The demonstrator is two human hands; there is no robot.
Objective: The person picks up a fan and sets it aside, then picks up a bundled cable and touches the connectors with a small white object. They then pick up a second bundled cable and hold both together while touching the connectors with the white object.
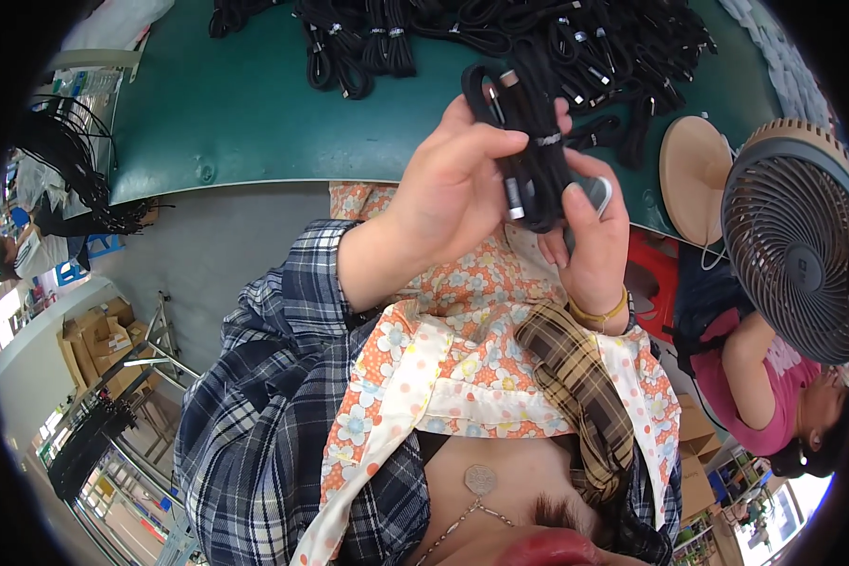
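Observation:
A coiled black cable (538,179) with metal-ended plugs is held up between both hands, over the near edge of the green table. A pale tie band circles the middle of its loops. My left hand (457,179) is closed on the coil's left side, thumb across the front. Around the lower right side my right hand (594,226) is closed on the same coil, its thumb pointing up. A small grey-white rounded thing (598,196) shows by the right fingers; its kind is unclear.
Many tied black cable coils (575,47) are heaped along the far side of the green table (245,104). A fan (797,236) with a round tan base (693,179) stands at the right. Another person in a pink shirt (769,387) sits beyond it. Loose black cables (66,160) hang at the left.

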